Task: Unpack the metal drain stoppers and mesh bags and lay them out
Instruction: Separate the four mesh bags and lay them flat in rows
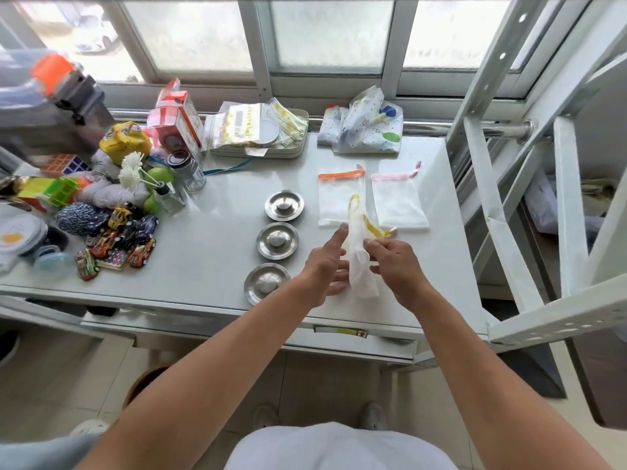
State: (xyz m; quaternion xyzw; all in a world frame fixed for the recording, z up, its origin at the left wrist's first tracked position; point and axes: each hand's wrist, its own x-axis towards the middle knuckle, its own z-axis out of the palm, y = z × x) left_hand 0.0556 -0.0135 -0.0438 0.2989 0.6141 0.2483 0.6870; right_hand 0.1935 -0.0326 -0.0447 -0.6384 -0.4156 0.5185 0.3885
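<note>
On the white table (210,212), as I log it from my remote station: three metal drain stoppers (277,240), laid in a column, knobs up, near one (267,283) by the table's front edge, far one (284,205) toward the window. Just right of the far stopper, two white mesh bags flat side by side: orange-trimmed bag (340,198), pink-trimmed bag (398,201). Third item, yellow-trimmed mesh bag (360,252), bunched and upright, held between my hands above the table near the front edge. Right hand (393,266): fingers pinched onto the mesh. Left hand (327,266): fingers spread, palm against the bag's left side, index extended. Left end of table: toy cars (125,239), glass jars (185,171), twine ball (79,218).
</note>
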